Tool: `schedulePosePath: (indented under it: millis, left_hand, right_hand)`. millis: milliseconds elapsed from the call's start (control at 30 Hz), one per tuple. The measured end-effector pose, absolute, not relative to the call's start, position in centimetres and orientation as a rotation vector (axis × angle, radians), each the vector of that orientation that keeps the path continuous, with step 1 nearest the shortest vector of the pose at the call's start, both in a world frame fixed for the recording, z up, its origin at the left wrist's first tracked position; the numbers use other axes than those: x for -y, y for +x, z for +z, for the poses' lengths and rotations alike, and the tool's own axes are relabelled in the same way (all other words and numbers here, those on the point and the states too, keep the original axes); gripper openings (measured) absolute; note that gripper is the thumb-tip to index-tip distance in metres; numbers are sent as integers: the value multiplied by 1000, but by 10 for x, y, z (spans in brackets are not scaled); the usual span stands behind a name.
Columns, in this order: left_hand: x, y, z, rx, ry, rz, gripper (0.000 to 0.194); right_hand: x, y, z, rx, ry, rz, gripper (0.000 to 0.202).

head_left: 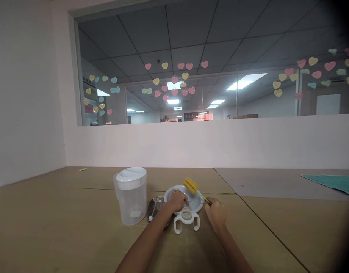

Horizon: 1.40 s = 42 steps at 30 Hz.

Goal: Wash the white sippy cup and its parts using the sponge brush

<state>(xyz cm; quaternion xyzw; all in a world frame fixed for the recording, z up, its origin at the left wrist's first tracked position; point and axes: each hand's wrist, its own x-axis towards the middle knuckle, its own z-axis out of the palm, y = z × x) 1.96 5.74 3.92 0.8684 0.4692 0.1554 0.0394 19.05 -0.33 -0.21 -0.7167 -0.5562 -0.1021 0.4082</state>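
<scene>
My right hand [215, 213] is closed round the green handle of a brush with a yellow sponge head [190, 185], which is raised over the back of a white bowl [197, 204]. My left hand [178, 200] reaches over the bowl's left part with its fingers bent down; whether it holds anything is hidden. Nearer to me, between my forearms, a clear bottle with two white handles [187, 219] stands upright and uncapped. Left of the bowl, a dark round dish [150, 206] holds small clear and white parts, partly covered by my left forearm.
A translucent pitcher with a white lid [132, 201] stands left of the dish on the wooden table [63, 227]. A teal cloth [333, 182] lies at the far right. Behind the table is a pale wall [202, 146] with a window above.
</scene>
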Motion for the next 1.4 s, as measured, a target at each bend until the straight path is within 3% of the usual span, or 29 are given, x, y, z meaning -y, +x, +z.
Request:
schedulePosePath:
  millis: [300,467,767,1000,1100,1200,1400]
  left_hand:
    - [-36,-2,39,-1314,2393,1017,6]
    - [-24,-7,31,-1335,2189,1328,12]
    - [-19,-11,13,-1507,1957,1617,16]
    - [-8,-27,11,-1549,2149,1787,13]
    - [-8,-37,5,-1688,2299,1725,17]
    - [-9,-45,-1,-1784,2561,1448,22]
    - [-8,-52,1,-1703,2750,1194,24]
  right_hand:
    - [1,188,-9,1353,-1642,-288,25]
    - [-4,185,-19,1467,-1444,-455,27]
    - [-1,187,-13,1453,-1659,-501,27]
    - [4,185,-13,1517,-1206,-609,30]
    - [7,187,-12,1463,-1174,-597,31]
    - [7,189,-12,1432,-1189,-594,31]
    - [4,191,-14,1420,-1220,-596,30]
